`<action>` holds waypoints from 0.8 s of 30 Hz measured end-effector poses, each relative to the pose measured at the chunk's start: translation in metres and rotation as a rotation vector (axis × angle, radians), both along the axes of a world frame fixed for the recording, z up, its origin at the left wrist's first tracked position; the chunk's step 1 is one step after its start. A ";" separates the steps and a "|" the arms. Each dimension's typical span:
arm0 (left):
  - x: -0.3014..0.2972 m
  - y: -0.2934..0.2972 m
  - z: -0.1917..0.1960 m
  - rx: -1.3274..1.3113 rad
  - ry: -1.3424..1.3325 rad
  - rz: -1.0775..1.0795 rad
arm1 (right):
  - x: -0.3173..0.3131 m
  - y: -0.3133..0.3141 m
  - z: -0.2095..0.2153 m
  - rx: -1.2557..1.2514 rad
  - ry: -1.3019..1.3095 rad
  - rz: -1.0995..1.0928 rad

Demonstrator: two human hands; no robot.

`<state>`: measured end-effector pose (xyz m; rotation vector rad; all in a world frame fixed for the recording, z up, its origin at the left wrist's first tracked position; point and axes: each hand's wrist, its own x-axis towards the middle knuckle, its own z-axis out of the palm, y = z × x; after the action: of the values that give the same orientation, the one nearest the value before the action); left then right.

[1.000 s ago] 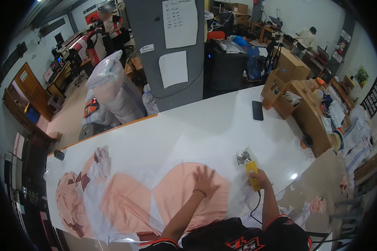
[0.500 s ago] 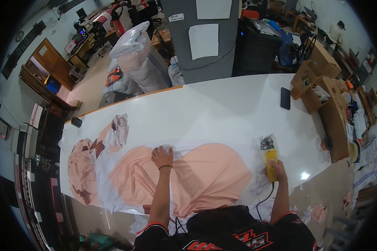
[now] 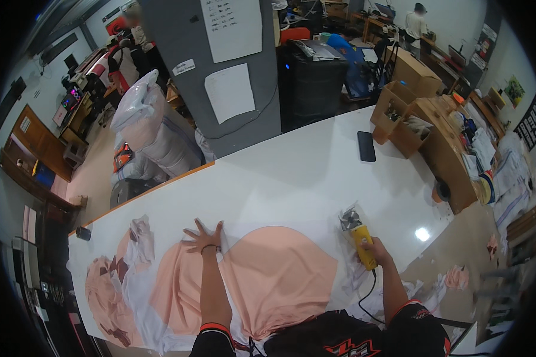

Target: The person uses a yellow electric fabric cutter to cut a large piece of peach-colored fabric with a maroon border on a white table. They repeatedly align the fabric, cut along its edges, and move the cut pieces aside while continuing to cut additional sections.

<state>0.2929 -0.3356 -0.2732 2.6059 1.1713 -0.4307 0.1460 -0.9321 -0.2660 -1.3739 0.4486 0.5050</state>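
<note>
in the lower half of the frame, left of centre, the left hand (image 3: 205, 240) spreads its fingers, gripping nothing, on the left peach piece (image 3: 178, 282). at lower right, the right hand (image 3: 376, 251) is wrapped around a yellow corded tool (image 3: 363, 243), near the right peach piece (image 3: 280, 262). good handling means smooth cloth and fingers clear of the metal head (image 3: 350, 220). the white table (image 3: 274, 193) crosses mid-frame; a grey column (image 3: 187, 98) rises upper middle.
</note>
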 end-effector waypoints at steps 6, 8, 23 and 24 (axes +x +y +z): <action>0.030 0.028 -0.019 -0.011 0.004 -0.063 | -0.002 0.000 0.000 -0.110 0.016 0.034; 0.027 0.058 -0.026 -0.102 -0.111 -0.087 | -0.002 0.002 0.001 -0.069 0.036 0.030; -0.256 -0.211 -0.033 -0.195 -0.337 -0.919 | -0.002 0.008 0.001 -0.073 -0.018 0.046; -0.263 -0.224 -0.026 -0.204 -0.331 -0.929 | -0.002 0.007 -0.002 -0.085 -0.026 0.047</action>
<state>0.0294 -0.5593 -0.2990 2.7284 -0.2250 -0.2323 0.1439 -0.9253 -0.2676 -1.4738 0.4208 0.5110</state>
